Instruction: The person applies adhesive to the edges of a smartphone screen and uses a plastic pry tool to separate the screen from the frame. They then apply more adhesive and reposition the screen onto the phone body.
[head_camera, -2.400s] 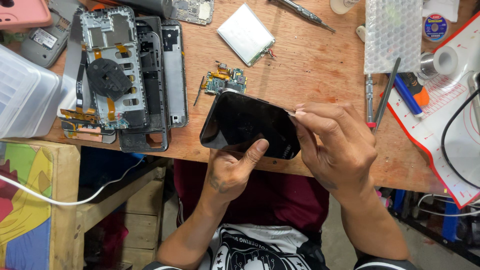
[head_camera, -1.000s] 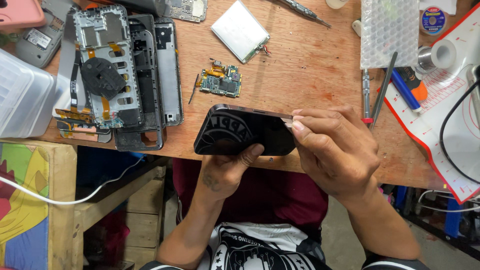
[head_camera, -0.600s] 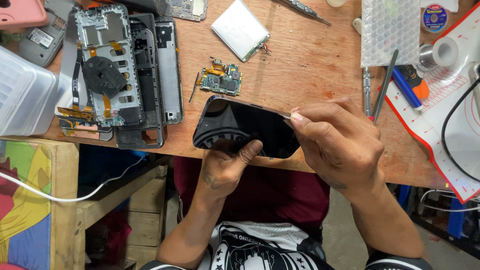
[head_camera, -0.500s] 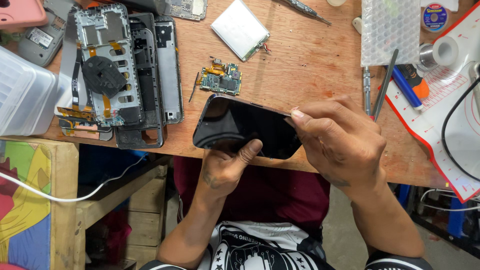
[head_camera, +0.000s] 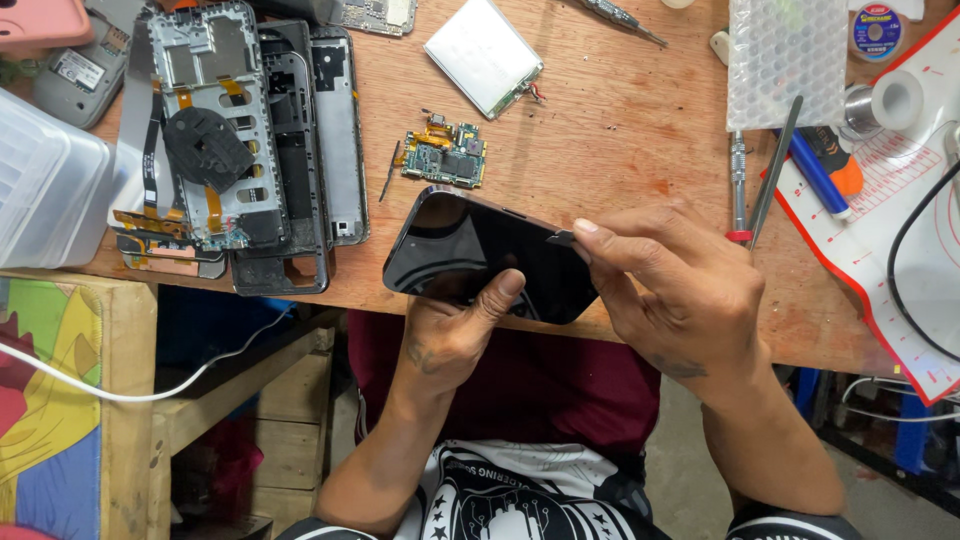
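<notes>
Two hands hold one black phone (head_camera: 480, 255) at the near edge of the wooden table (head_camera: 620, 130). The left hand (head_camera: 455, 335) comes up from below; its thumb lies flat on the dark glass, and its other fingers are hidden under the phone. The right hand (head_camera: 680, 290) is at the phone's right end. Its fingertips pinch a small dark pick (head_camera: 560, 238) against the phone's far edge. Most of the pick is hidden, so its shape is hard to tell.

Just past the phone lies a little green circuit board (head_camera: 445, 155). Farther off is a flat silver battery (head_camera: 483, 55). On the left sit opened phone frames (head_camera: 250, 150), with a clear plastic box (head_camera: 45, 195) cut off at the left edge. On the right, a white mat (head_camera: 900, 230) with a red rim runs out of view, and a blue pen (head_camera: 815, 170) lies on it.
</notes>
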